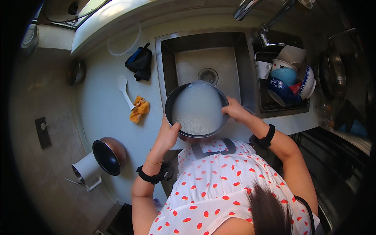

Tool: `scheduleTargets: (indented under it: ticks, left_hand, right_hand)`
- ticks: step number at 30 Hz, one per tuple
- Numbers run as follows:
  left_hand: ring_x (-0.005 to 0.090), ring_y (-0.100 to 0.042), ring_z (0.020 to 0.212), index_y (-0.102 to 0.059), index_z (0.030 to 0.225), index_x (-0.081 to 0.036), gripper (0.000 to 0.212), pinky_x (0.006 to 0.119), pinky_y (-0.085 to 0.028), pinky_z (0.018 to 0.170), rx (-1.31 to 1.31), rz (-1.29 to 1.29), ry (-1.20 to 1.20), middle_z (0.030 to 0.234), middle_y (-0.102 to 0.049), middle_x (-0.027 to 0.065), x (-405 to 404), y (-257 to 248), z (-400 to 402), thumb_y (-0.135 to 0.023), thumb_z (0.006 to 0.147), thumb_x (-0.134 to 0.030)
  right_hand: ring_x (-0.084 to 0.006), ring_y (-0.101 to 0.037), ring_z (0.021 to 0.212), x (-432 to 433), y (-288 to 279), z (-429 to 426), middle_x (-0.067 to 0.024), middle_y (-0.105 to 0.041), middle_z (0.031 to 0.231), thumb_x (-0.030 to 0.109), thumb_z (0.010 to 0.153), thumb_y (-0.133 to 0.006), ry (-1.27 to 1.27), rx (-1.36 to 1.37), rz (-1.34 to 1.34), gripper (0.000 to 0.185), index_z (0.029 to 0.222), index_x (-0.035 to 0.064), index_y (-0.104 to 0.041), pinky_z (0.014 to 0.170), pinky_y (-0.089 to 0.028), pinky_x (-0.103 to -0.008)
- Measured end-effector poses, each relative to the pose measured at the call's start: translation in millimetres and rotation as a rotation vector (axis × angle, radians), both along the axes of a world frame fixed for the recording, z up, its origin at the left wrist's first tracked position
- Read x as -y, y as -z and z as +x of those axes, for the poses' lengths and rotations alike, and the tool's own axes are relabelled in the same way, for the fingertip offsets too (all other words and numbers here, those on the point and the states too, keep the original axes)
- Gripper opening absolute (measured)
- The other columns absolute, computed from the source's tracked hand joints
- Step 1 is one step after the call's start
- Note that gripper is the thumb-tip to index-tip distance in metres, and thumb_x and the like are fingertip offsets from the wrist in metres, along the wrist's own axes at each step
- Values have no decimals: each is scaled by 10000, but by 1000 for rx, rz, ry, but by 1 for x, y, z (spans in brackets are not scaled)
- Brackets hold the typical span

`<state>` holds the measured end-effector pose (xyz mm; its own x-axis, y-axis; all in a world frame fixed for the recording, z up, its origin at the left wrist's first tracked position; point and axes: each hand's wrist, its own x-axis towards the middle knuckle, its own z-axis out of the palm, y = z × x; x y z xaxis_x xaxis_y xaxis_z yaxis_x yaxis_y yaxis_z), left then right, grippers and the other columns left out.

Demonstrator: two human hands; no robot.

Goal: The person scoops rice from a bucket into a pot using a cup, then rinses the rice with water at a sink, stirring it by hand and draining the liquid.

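Note:
Both hands hold a dark round inner pot (168, 109) over the near edge of the sink (205, 58). Inside is cloudy white water (199, 100), with white rice grains (192, 125) gathered on the near side. My left hand (167, 133) grips the near left rim, thumb over the edge. On the right rim, my right hand (235, 110) pinches the pot's wall. The pot tilts away from me, and the water reaches its far rim. Below the far rim, the sink drain (208, 76) is partly visible.
A white rice paddle (123, 85) touches an orange cloth (140, 109) on the left counter, near a black-and-blue pouch (141, 63). Further left stand a copper-coloured pot (117, 152) and a white pitcher (86, 169). Several bowls (283, 75) fill the rack (264, 107) at right, by the faucet (264, 38).

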<state>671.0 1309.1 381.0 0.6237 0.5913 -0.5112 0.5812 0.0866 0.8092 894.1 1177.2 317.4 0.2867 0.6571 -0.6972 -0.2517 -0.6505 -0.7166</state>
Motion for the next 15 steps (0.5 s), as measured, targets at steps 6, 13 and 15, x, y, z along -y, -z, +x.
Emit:
scheduleTargets:
  ticks: [6,13,15]
  left_hand:
    - [318,-327,1221,-291,1290,44,630,324,-231,1033,84,101,-1,1277,-368,212,0,-2,3,-419,686,-82]
    - [326,-308,1243,-265,1313,38,662,325,-212,1046,75,154,7,1308,-344,217,-5,-5,3,-433,686,-94]
    - [325,-297,1254,-260,1317,37,667,324,-206,1050,62,173,10,1318,-336,219,-6,-4,3,-436,688,-97]
  right_hand:
    - [-171,-554,559,2,-11,-4,-92,-546,694,-28,603,-535,77,-175,-31,286,886,-71,-535,437,-455,-279]
    - [-159,-572,555,4,-12,-8,-83,-570,680,-13,615,-539,49,-244,11,247,858,-59,-555,445,-476,-273]
    - [-157,-575,557,5,-15,-9,-81,-572,680,-11,619,-537,58,-250,22,246,860,-57,-557,449,-480,-273]
